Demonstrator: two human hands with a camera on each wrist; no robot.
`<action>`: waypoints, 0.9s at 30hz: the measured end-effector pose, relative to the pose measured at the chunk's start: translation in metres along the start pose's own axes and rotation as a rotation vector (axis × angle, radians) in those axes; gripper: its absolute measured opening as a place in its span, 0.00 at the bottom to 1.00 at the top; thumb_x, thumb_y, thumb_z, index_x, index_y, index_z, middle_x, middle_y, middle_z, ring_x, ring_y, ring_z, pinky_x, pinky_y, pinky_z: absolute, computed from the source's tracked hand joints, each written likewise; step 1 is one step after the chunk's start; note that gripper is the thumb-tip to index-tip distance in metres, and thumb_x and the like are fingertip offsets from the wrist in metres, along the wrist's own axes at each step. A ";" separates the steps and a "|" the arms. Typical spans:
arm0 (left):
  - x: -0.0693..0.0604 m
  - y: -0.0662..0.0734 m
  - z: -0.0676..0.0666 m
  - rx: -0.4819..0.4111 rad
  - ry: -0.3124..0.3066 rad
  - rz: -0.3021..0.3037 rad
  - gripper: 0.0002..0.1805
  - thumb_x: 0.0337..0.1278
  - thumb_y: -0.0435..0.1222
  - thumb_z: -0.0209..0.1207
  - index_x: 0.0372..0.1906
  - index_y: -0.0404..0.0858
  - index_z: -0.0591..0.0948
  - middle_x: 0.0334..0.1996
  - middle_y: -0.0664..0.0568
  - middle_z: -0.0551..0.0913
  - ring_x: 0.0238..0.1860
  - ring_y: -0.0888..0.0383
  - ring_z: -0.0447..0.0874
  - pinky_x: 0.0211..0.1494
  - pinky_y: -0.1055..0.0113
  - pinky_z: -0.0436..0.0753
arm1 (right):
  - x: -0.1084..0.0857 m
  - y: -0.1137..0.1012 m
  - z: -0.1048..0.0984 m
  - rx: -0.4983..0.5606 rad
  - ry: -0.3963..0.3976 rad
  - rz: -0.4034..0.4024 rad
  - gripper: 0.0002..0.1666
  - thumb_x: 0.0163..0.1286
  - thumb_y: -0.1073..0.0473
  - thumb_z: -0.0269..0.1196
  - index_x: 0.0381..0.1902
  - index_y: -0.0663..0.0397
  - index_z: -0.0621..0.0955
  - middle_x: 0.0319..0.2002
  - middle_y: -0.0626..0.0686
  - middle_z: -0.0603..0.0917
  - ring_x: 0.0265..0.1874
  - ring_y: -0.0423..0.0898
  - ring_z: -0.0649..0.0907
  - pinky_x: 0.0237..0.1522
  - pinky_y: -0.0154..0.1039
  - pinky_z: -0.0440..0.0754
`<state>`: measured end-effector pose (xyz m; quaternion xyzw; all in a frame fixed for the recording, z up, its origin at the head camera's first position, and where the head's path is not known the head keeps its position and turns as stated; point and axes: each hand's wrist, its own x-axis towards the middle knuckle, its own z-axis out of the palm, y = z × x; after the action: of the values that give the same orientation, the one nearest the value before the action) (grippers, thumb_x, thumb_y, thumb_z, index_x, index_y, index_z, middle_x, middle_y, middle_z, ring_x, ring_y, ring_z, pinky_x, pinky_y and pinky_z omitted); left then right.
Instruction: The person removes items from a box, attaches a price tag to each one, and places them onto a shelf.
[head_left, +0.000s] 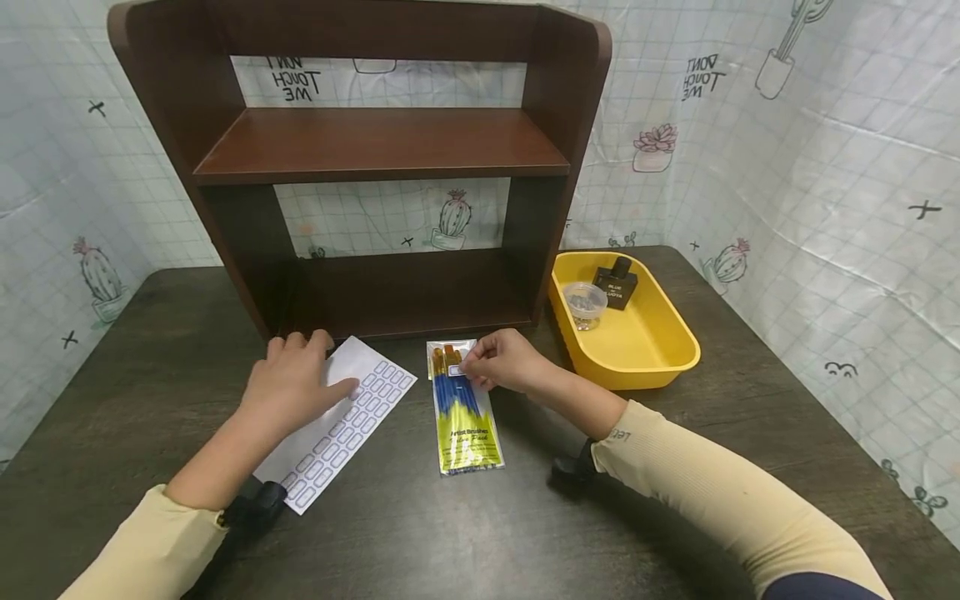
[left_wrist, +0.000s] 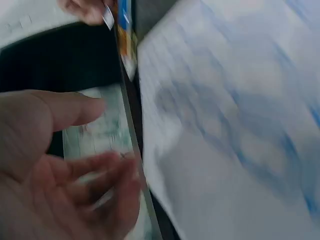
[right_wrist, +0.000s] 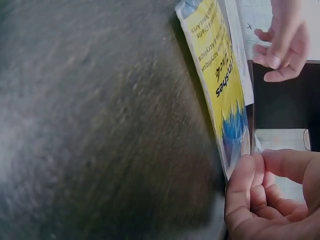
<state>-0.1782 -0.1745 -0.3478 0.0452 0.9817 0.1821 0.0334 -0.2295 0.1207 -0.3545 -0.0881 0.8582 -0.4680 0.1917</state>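
While the left hand [head_left: 288, 383] hangs loose-fingered by the sheet [head_left: 347, 427], the right hand [head_left: 506, 360] pinches a label [head_left: 454, 371] over brushes [head_left: 456, 396].

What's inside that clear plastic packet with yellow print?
The packet shows slim brushes with orange-brown bristles and blue handles. Yellow print hides what lies beneath; the right hand and small white label cover bits above.

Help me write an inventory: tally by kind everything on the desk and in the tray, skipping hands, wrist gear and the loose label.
Containers: 3 (yellow tray, perfume bottle, clear tub, contents uncounted)
Supplies: 2 (label sheet, Artist Brushes pack)
Furniture: 1 (brown bookshelf)
Total: 6
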 end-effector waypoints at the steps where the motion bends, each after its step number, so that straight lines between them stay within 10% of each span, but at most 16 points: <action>1: 0.001 0.008 0.002 -0.046 0.000 0.031 0.31 0.64 0.48 0.67 0.62 0.30 0.76 0.52 0.31 0.82 0.49 0.38 0.79 0.45 0.46 0.81 | 0.000 0.000 0.000 0.006 -0.004 0.004 0.08 0.73 0.63 0.67 0.39 0.65 0.87 0.33 0.56 0.89 0.29 0.42 0.85 0.38 0.36 0.89; 5: 0.012 0.037 0.015 -0.341 -0.159 0.117 0.15 0.73 0.39 0.59 0.52 0.30 0.82 0.34 0.42 0.87 0.29 0.55 0.84 0.30 0.64 0.82 | 0.001 0.003 -0.001 0.019 -0.019 0.013 0.09 0.74 0.63 0.66 0.41 0.66 0.87 0.36 0.57 0.90 0.30 0.42 0.85 0.41 0.38 0.90; 11: 0.023 0.069 0.039 -0.622 -0.298 0.024 0.12 0.74 0.32 0.55 0.46 0.25 0.82 0.28 0.41 0.88 0.23 0.60 0.88 0.31 0.65 0.89 | 0.002 0.005 -0.001 0.029 -0.043 0.008 0.10 0.75 0.63 0.65 0.43 0.67 0.87 0.37 0.57 0.90 0.30 0.42 0.85 0.42 0.38 0.90; 27: 0.035 0.081 0.049 -0.744 -0.291 -0.136 0.09 0.71 0.27 0.58 0.39 0.22 0.84 0.20 0.47 0.82 0.17 0.64 0.83 0.27 0.71 0.87 | 0.005 0.004 0.001 -0.008 -0.055 -0.011 0.09 0.75 0.62 0.65 0.40 0.65 0.87 0.32 0.53 0.89 0.28 0.41 0.83 0.36 0.33 0.86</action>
<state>-0.2025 -0.0779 -0.3661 -0.0098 0.8345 0.5142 0.1979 -0.2334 0.1203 -0.3599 -0.1066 0.8539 -0.4631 0.2123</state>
